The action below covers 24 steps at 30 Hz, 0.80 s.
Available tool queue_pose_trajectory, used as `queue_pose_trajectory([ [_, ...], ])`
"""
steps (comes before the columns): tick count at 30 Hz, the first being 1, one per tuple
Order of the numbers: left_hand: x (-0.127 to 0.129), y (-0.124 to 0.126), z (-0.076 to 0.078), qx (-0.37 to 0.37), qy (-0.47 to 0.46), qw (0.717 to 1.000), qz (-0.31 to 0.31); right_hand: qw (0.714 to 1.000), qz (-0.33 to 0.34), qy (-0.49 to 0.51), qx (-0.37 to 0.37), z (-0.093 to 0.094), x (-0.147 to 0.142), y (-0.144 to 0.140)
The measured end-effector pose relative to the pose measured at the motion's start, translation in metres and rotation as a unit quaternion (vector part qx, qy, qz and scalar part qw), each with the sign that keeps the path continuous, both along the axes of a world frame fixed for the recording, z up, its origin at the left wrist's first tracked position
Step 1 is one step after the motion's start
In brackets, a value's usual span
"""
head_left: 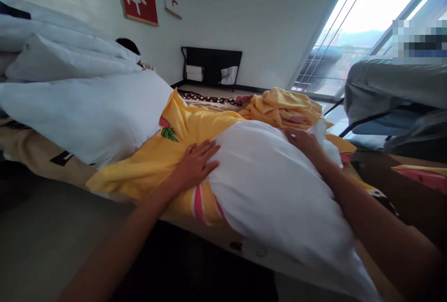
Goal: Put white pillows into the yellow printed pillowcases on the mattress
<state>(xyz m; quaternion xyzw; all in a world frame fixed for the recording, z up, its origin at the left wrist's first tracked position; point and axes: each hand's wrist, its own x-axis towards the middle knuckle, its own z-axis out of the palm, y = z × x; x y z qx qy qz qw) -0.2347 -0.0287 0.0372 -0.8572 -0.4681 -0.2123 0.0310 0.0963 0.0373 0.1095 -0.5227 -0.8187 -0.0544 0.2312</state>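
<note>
A plump white pillow (272,181) lies in front of me, its left end against a yellow fabric cover (195,122) with a carrot-like print. How far the pillow reaches into the cover I cannot tell. My left hand (199,162) rests flat on the yellow fabric, fingers extended and their tips at the pillow's left edge. On the pillow's far right side lies my right hand (304,144), fingers pointing left over the white cloth and partly hidden. White fabric bunches up just beyond that hand.
White pillows or quilts (87,106) are stacked at the left, with a person's head (128,45) behind them. Crumpled yellow bedding (282,106) lies further back. A black rack (211,66) stands by the wall; a grey-covered piece of furniture (398,87) is at right.
</note>
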Motion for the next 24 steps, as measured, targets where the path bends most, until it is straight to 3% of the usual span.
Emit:
queue_pose_trajectory([
  [2,-0.003,0.002,0.002,0.068,0.001,0.998,0.016,1.000,-0.016,-0.001,0.024,0.004,0.000,-0.026],
  [4,-0.007,-0.001,0.012,0.138,0.028,0.990,-0.013,0.996,0.057,-0.052,0.048,0.001,-0.006,-0.063],
  [6,-0.011,-0.008,0.019,0.160,0.047,0.983,-0.075,0.973,0.143,-0.168,0.062,-0.017,-0.018,-0.103],
  [7,-0.013,-0.011,0.021,0.152,0.050,0.981,-0.108,0.966,0.151,-0.197,0.072,-0.030,-0.025,-0.120],
  [10,-0.015,-0.018,0.025,0.105,0.055,0.981,-0.156,0.969,0.085,-0.203,0.113,-0.072,-0.043,-0.148],
  [12,-0.010,-0.022,0.029,0.088,0.072,0.981,-0.156,0.971,0.017,-0.187,0.149,-0.093,-0.051,-0.145],
  [14,0.003,-0.029,0.034,0.083,0.099,0.979,-0.159,0.959,0.013,-0.197,0.203,-0.102,-0.057,-0.130],
  [16,0.023,-0.040,0.033,0.074,0.125,0.972,-0.183,0.938,0.079,-0.214,0.261,-0.097,-0.062,-0.108],
  [18,0.049,-0.053,0.024,0.061,0.159,0.964,-0.206,0.918,0.154,-0.223,0.291,-0.080,-0.065,-0.087],
  [21,0.088,-0.066,0.001,0.088,0.200,0.958,-0.184,0.902,0.216,-0.232,0.293,-0.041,-0.072,-0.068],
  [24,0.115,-0.069,-0.010,0.170,0.134,0.967,-0.135,0.903,0.244,-0.255,0.244,0.000,-0.092,-0.063],
])
